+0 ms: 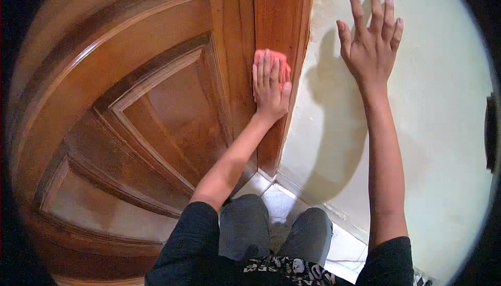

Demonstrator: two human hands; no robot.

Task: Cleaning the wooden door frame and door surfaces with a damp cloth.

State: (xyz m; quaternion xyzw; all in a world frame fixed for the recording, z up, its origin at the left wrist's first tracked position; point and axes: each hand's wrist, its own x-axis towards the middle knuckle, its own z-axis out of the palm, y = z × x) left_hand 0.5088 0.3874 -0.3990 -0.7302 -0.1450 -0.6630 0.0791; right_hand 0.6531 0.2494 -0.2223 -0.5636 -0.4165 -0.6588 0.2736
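My left hand (pixel 271 90) presses a folded pink-red cloth (pixel 282 62) flat against the brown wooden door frame (pixel 283 16). Its fingers point up over the cloth, and the palm hides part of it. To the right, my right hand (pixel 370 45) is raised with fingers spread at the pale painted wall (pixel 340 129) and holds nothing. Whether its whole palm touches the wall cannot be told. A panelled wooden door (pixel 172 98) stands at the left, right beside the frame.
White floor tiles (pixel 280 200) show below, around my legs in grey trousers (pixel 244 227). A baseboard (pixel 297 188) runs along the foot of the wall. A dark object (pixel 491 133) is at the far right edge, too cut off to identify.
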